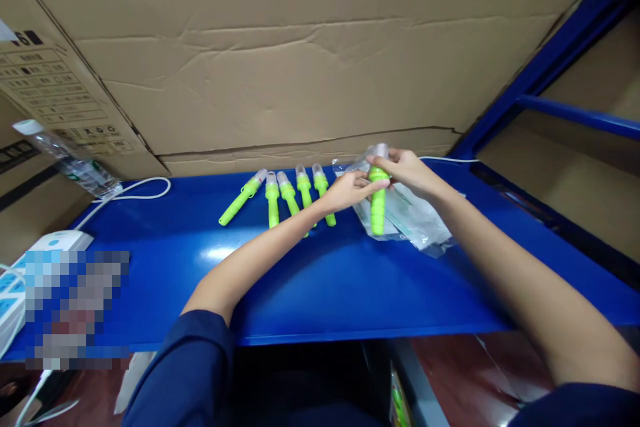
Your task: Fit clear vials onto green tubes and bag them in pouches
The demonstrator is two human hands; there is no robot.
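Note:
Both of my hands meet over a lime-green stick-shaped item (378, 207) with a clear cap, held upright above a pile of clear plastic bags (417, 220). My right hand (407, 170) grips its top end near the cap. My left hand (350, 190) pinches its upper part from the left, along with the edge of a clear bag. To the left, several more green sticks with clear caps (287, 195) lie in a row on the blue shelf (310, 280).
A large cardboard box (300, 53) stands behind the shelf. A plastic water bottle (70, 161) lies at the far left, with a white cable (135, 190) and a white power strip (50, 243) near it. A blue rack frame (560, 60) rises at the right.

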